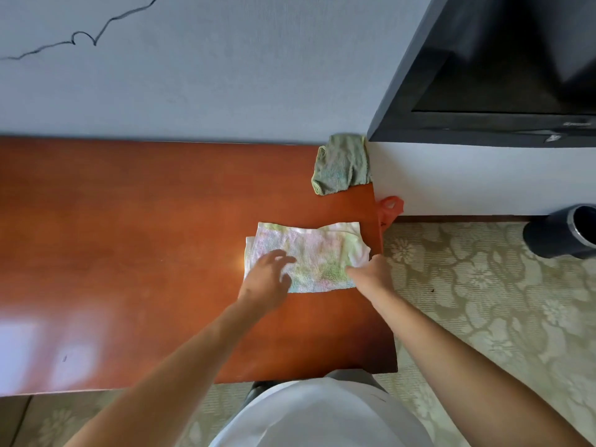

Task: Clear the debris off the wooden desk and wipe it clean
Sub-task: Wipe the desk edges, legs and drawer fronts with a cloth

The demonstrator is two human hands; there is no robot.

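Note:
A pale, pastel-stained cloth point(314, 253) lies folded flat near the right end of the reddish wooden desk point(129, 221). My left hand point(267, 279) rests on the cloth's near left part with fingers spread and relaxed. My right hand point(371, 272) is at the cloth's near right corner; its fingers seem to pinch the edge, though the fingertips are hidden. A second, grey-green cloth point(342, 164) sits crumpled at the desk's far right corner against the wall.
An orange plastic piece point(390, 209) hangs off the desk's right edge. A dark screen point(500, 75) is mounted on the wall at upper right. A dark bin point(561, 233) stands on the patterned floor point(483, 285). A black cable point(84, 35) runs along the wall.

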